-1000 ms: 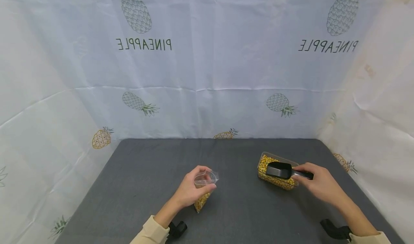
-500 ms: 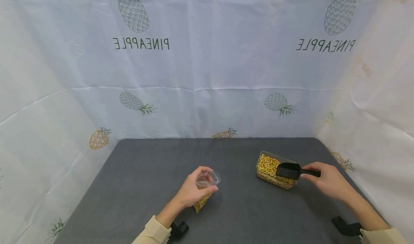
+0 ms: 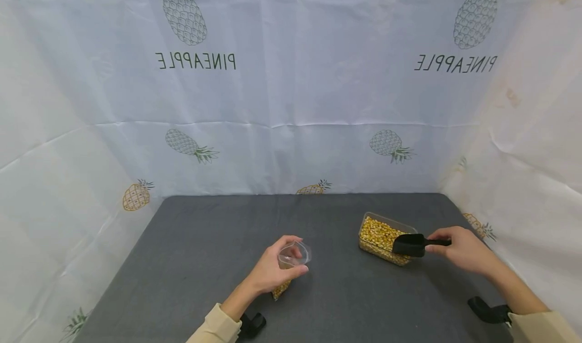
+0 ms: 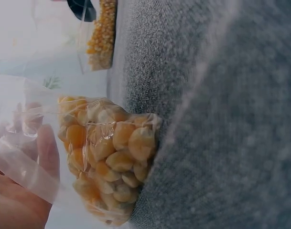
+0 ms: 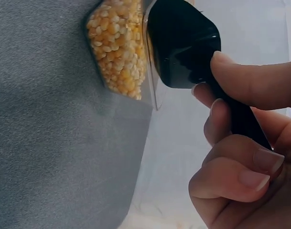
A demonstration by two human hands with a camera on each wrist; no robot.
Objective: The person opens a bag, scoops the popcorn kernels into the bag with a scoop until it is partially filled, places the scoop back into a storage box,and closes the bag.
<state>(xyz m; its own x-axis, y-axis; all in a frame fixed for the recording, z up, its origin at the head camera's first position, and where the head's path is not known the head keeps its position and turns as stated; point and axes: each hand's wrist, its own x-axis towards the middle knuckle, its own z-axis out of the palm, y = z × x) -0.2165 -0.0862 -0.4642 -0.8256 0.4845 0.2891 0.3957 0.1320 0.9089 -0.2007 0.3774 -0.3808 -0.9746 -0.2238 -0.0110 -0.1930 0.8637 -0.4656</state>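
In the head view my left hand holds a clear plastic bag by its mouth, thumb and fingers spread round the opening. Yellow corn kernels fill the bottom of the bag, which stands at the table surface in the left wrist view. My right hand grips a black scoop by its handle, thumb along the top. The scoop's bowl overlaps the right end of a clear rectangular container of corn kernels. In the right wrist view the bowl sits right at the container's rim.
The dark grey table is enclosed by a white curtain printed with pineapples at the back and sides. Black wrist mounts stick out below both forearms.
My right hand has drawn the scoop rightward, from over the container's middle to its right end, and the bowl has turned. My left hand stays with the bag; the head view has shifted slightly.
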